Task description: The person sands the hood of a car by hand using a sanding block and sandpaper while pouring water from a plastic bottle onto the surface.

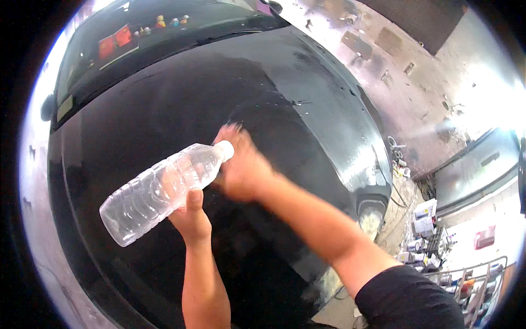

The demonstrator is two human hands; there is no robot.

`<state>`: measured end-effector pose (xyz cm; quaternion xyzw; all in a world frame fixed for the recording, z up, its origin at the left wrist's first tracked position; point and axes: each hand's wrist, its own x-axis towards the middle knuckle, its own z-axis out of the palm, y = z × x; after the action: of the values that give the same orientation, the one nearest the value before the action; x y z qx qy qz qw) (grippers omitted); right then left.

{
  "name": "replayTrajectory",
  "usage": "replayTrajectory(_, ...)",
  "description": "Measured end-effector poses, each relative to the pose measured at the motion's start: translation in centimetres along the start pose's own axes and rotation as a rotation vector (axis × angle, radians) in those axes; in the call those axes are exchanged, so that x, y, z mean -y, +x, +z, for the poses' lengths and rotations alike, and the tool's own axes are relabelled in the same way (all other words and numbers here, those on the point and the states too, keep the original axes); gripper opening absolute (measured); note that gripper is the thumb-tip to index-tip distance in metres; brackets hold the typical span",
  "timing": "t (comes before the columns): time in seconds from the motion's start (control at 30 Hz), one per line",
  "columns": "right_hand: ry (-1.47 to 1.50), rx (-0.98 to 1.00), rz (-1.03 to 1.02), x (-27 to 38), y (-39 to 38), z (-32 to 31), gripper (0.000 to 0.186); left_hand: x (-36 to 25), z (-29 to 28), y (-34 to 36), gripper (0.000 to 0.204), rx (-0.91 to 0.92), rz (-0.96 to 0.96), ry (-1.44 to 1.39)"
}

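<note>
A clear plastic bottle (129, 205) with ribbed sides and a white cap (225, 149) lies tilted across my left hand (193, 220). That hand is closed round its middle, thumb on the near side, and the fingers show faintly through the plastic. My right hand (244, 167) is just past the cap, over the black car hood (164, 104). Motion smears its fingers, so I cannot tell their grip or whether they touch the hood or the cap. A wet-looking sheen with an uneven edge covers part of the hood.
Beyond the hood is the windshield (186, 30), with small figurines and red flags behind it. Pale bare patches (330, 285) mark the car's front end. To the right, a metal rack (482, 285) and several cans and boxes (422, 225) stand on the stained floor (400, 104).
</note>
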<state>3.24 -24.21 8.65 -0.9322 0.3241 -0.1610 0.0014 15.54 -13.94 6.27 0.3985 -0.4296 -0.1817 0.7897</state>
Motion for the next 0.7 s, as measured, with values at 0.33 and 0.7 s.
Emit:
replayTrajectory(0.33,-0.115,-0.092,0.51,-11.6,-10.5,-2.8,0.074,0.5,1.5,-1.5,0.078,0.125,-0.121,-0.067)
replayTrajectory(0.7,-0.102,-0.161,0.623,-8.1,-19.3,-4.2,0.074,-0.2,1.5,-1.0,0.082,0.2,-0.151,-0.162)
